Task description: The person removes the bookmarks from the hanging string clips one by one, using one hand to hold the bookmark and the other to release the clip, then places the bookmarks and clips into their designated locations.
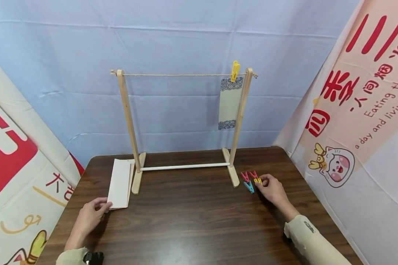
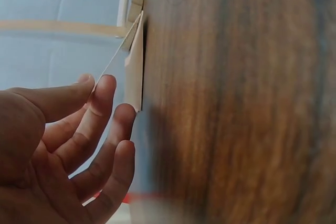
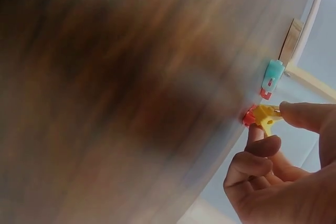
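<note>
At the left of the table my left hand (image 1: 90, 217) pinches the near corner of a white card (image 1: 118, 184) between thumb and forefinger. In the left wrist view, that card (image 2: 114, 53) is tilted up edge-on from other cards (image 2: 135, 72) lying beneath it. On the right, my right hand (image 1: 272, 190) grips a yellow clothespin (image 3: 266, 116) between thumb and fingers. Two red clothespins (image 1: 245, 177) and a blue clothespin (image 1: 249, 186) lie close beside it on the wood.
A wooden rack (image 1: 128, 114) with a string (image 1: 175, 75) across its top stands at the back. From the string hangs a patterned card (image 1: 229, 105), held by another yellow clothespin (image 1: 234, 71). A white rod (image 1: 185, 166) joins the rack's feet on the brown table (image 1: 185, 221).
</note>
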